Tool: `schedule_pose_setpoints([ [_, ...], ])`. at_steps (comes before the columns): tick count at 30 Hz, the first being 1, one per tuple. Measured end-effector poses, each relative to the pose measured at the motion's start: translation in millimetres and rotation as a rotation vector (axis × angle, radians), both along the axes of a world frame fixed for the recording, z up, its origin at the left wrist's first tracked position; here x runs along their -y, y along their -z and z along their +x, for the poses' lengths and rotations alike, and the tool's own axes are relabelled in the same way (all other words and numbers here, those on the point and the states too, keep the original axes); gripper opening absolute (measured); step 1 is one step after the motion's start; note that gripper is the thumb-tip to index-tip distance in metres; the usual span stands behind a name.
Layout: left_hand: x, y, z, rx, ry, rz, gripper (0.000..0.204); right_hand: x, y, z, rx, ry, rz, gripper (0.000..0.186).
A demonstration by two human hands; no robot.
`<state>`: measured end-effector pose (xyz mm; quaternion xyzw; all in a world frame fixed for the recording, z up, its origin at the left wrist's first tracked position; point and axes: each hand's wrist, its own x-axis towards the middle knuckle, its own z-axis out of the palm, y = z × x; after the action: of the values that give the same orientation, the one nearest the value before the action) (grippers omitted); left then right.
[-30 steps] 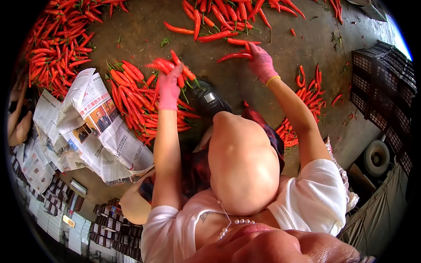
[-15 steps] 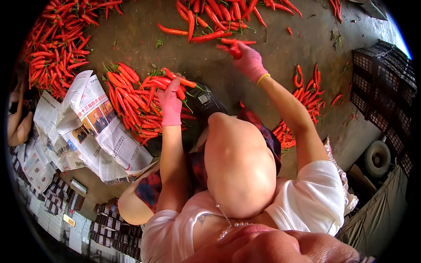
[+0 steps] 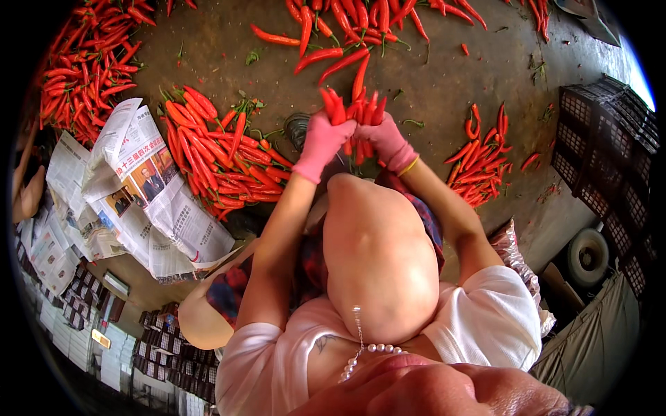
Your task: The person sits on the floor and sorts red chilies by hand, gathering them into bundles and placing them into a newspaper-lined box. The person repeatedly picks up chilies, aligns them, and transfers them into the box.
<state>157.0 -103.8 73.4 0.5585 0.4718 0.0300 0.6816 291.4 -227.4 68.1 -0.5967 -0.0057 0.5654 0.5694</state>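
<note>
Five chilli heaps (image 3: pixel 215 156) — two crates (image 3: pixel 603 139)

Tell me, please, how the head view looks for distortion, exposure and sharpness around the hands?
Head view: strong fisheye bending, with a black rim round the frame; even, soft light on the left hand, right hand and bunch of red chillies, which look sharp; sky at the upper right edge is blown out; the dark crate curves near the rim.

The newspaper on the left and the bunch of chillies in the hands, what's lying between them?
In the head view, a neat pile of red chillies lies between the newspaper and the held bunch.
</note>
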Motion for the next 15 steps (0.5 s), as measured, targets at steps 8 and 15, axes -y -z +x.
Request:
schedule_pose_setpoints([
  [8, 1, 29, 96, -0.196, 0.103, 0.011, 0.024, -13, 28, 48, 0.154, 0.087, -0.072, 0.020],
  [15, 31, 31, 46, 0.542, -0.523, -0.428, 0.035, -60, 0, 70, 0.579, -0.727, -0.043, 0.035],
])
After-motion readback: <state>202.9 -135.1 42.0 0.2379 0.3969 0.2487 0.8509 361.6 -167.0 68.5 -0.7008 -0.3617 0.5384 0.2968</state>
